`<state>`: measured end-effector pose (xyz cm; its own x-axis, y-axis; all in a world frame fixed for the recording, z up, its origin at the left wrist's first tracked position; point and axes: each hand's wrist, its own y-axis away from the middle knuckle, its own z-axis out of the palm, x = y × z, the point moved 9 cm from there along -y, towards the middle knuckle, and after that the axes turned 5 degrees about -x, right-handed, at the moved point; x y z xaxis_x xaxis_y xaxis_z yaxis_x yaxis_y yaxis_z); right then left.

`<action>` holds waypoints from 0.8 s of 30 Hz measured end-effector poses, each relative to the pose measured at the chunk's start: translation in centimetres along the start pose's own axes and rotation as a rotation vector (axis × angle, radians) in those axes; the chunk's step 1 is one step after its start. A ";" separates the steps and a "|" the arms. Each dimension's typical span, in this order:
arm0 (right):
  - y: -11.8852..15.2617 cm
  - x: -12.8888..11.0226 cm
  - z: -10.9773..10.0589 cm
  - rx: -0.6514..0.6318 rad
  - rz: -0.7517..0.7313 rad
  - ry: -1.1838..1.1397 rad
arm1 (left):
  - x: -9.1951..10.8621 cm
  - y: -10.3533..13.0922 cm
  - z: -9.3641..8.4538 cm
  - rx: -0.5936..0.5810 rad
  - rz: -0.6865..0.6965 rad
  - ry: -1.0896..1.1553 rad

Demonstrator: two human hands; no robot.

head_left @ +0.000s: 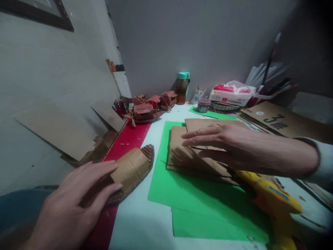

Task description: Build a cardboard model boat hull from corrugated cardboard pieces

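Observation:
On the left, my left hand (75, 198) has its thumb and fingers around the near end of a small cardboard boat (131, 166). The boat has a smooth brown top and a striped, corrugated tip. It lies across the edge of the red strip and the pale table; my palm hides its near end. My right hand (221, 142), fingers stretched out, is over folded brown cardboard pieces (177, 146) on green sheets (161, 187). Whether its fingertips touch the cardboard is hard to tell. A yellow glue gun (278, 198) lies below my right wrist.
Finished model boats (144, 111) stand at the back left. Behind them are a bottle with a teal lid (183, 88), a small jar (203, 105) and a tissue pack (231, 95). Printed cardboard (286, 119) is stacked right. Cardboard sheets (57, 139) lean against the left wall.

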<state>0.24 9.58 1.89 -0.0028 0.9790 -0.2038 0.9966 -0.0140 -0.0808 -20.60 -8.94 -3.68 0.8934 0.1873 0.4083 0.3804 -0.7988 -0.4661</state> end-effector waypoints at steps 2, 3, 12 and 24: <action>2.0 0.7 0.3 -0.012 0.012 0.069 | 0.4 0.1 0.1 0.011 0.068 -0.120; 2.9 1.1 0.4 -0.009 0.023 0.086 | 0.4 0.1 0.3 -0.006 0.079 -0.128; 9.6 3.5 -1.2 0.367 0.078 0.115 | 2.2 -0.1 -0.3 -0.003 0.177 -0.137; 12.1 4.5 -1.6 0.577 0.155 0.113 | 3.0 -0.6 -0.9 0.016 0.048 -0.131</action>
<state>12.39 14.11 1.54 0.1794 0.9717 -0.1535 0.7791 -0.2357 -0.5810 -18.39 -8.44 -1.51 0.9339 0.2224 0.2799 0.3390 -0.7996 -0.4957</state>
